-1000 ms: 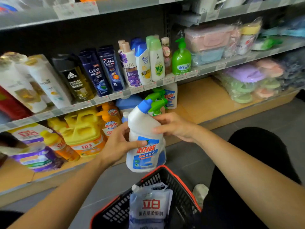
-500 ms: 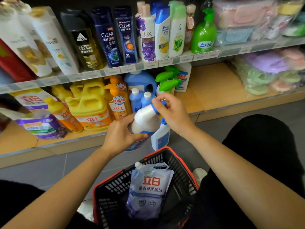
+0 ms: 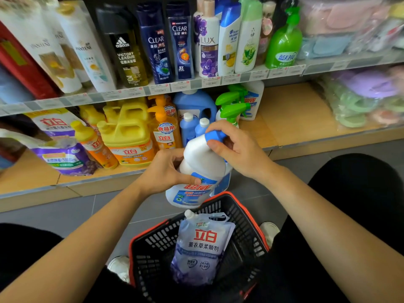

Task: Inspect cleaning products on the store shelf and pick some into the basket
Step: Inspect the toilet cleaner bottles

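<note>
A white cleaner bottle (image 3: 202, 159) with a blue cap and a red-and-blue label hangs tilted just above the far rim of the black basket (image 3: 246, 221) with its orange edge. My left hand (image 3: 166, 170) grips the bottle's body from the left. My right hand (image 3: 238, 149) holds its neck and blue cap from the right. A second bottle of the same kind shows partly behind it, under my right hand. Inside the basket lies a pale purple softener refill pouch (image 3: 200, 248).
The bottom shelf (image 3: 290, 114) holds yellow detergent jugs (image 3: 127, 136), orange bottles, blue bottles, green spray bottles (image 3: 231, 106) and purple pouches (image 3: 63, 156). Shampoo bottles stand on the shelf above (image 3: 175, 86). Bagged slippers (image 3: 360, 97) lie at the right. My dark-clothed knees flank the basket on the grey floor.
The view tilted down, bringing the basket higher in frame. The bottle has tipped from upright to slanted and dropped toward the basket rim; my right hand shifted from its side up to the cap.
</note>
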